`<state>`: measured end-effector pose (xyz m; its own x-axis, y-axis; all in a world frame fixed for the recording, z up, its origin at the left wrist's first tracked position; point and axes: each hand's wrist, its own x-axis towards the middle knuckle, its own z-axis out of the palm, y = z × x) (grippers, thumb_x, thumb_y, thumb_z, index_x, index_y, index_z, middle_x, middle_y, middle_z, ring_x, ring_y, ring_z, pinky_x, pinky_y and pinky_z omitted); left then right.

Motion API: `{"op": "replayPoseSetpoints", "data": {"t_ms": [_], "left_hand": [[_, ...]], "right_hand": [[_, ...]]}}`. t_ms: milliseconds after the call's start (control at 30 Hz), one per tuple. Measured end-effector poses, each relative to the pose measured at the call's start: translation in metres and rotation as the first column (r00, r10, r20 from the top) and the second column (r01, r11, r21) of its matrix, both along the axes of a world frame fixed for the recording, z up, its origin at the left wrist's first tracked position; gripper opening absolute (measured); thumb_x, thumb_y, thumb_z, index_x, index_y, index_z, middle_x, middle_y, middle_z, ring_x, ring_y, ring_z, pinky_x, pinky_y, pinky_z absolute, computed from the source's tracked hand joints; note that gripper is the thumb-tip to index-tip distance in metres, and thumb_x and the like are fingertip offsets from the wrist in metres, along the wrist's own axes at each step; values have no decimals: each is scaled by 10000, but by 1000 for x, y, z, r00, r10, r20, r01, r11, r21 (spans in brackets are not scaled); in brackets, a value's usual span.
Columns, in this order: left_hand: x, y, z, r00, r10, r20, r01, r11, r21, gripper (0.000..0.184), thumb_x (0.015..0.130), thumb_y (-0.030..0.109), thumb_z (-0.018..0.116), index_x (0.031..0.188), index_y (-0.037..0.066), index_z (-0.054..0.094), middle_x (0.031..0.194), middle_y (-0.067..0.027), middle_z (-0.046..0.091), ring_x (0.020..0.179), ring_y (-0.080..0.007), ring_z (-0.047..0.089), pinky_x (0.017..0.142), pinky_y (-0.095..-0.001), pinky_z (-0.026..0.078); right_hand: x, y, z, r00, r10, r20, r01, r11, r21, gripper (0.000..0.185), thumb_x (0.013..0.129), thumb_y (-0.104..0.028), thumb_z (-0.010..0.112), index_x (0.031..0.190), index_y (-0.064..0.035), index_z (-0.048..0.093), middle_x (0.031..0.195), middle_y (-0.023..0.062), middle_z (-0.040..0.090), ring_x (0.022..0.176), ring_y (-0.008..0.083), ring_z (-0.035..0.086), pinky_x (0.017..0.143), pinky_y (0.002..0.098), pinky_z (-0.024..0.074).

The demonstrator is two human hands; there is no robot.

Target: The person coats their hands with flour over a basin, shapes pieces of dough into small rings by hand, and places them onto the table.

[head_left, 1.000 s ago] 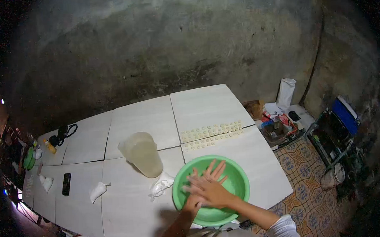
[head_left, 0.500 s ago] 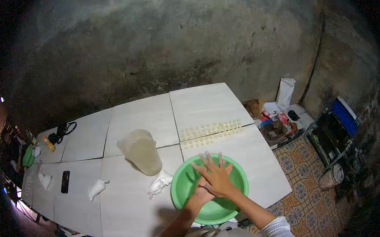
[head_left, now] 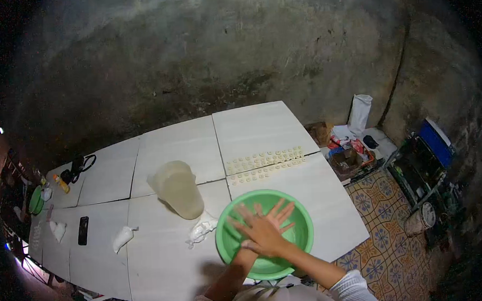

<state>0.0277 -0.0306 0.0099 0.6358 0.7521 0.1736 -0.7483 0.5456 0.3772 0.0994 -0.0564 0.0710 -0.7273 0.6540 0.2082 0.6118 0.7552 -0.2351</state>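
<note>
Both hands are over a green basin (head_left: 304,239) at the table's near edge. My right hand (head_left: 263,235) lies across the other hand, its fingers spread and slightly blurred. Beneath it, palm up, my left hand (head_left: 280,216) shows spread fingers pointing up and right. The palms touch, and nothing shows between them. Left of the basin stands a translucent pitcher (head_left: 181,193) of cloudy liquid, with a white plastic bag (head_left: 202,230) beside it. Rows of small pale pieces (head_left: 263,163) lie behind the basin.
On the white tiled table (head_left: 170,256) are another white bag (head_left: 124,238), a black phone (head_left: 83,231) and a yellow bottle (head_left: 62,183). A box of mixed items (head_left: 351,159) stands beyond the right edge. A bucket (head_left: 420,219) is on the patterned floor.
My right hand has rubbed back and forth over my left, its fingers now pointing further left than half a second ago. The camera view has shifted slightly.
</note>
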Motion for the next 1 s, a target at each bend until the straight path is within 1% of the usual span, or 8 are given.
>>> {"op": "replayPoseSetpoints", "data": {"t_ms": [100,300,500,633,733,867,933,1000], "left_hand": [[-14,13,1,978,200,-54,-192,974,117,972,855,790,262,1545,123,107,1606,-155,76,1490,-258,51,1154,-568,115],[4,-7,-16,978,202,-58,-201,979,24,930,884,760,229,1543,114,109,1602,-159,86,1486,-268,74,1171,-532,109],[-13,-1,22,980,200,-6,-199,976,88,847,944,657,287,1531,69,125,1587,-161,163,1472,-270,146,1183,-504,112],[6,-9,12,980,170,-106,-165,985,53,855,939,654,309,1532,69,119,1586,-173,152,1474,-266,138,1184,-512,105],[29,9,-38,649,-221,728,23,962,271,762,977,613,207,1545,119,85,1597,-151,122,1480,-267,114,1188,-457,137],[-16,12,-7,956,132,262,-150,987,50,700,1008,522,273,1533,82,129,1585,-159,164,1464,-290,169,1185,-493,147],[-12,3,-9,933,156,325,-126,986,-110,688,1008,507,292,1534,93,135,1588,-145,163,1464,-295,164,1186,-501,141],[3,-13,12,931,326,-163,-333,943,-14,762,975,565,323,1533,83,134,1587,-163,152,1471,-289,144,1187,-510,124]], "right_hand": [[9,0,-29,913,268,-308,-265,963,53,709,886,-545,481,1466,-151,377,1522,198,292,1405,436,253,1119,636,155],[18,12,-7,939,-195,-284,228,970,86,702,885,-511,487,1485,-175,346,1541,215,254,1423,431,214,1136,633,92],[25,-9,-26,915,185,-358,-211,977,-33,717,853,-403,582,1484,-163,339,1512,218,300,1404,430,254,1135,620,149],[31,14,-13,952,-214,-219,230,972,53,754,834,-365,622,1488,-143,319,1516,234,286,1388,460,264,1137,589,184],[7,7,-23,962,-78,-263,76,997,-16,770,825,-368,635,1487,-131,319,1524,222,281,1394,458,257,1137,585,187],[23,-9,-34,945,167,-282,-184,982,-38,793,817,-392,643,1491,-134,314,1530,203,279,1404,450,247,1140,583,183],[33,-2,-41,985,29,-172,-39,998,-55,764,832,-381,619,1490,-138,317,1522,214,286,1400,439,259,1140,580,188],[35,8,-21,954,-211,-211,232,969,81,733,858,-365,580,1486,-99,310,1520,224,283,1393,447,260,1138,582,193]]}}
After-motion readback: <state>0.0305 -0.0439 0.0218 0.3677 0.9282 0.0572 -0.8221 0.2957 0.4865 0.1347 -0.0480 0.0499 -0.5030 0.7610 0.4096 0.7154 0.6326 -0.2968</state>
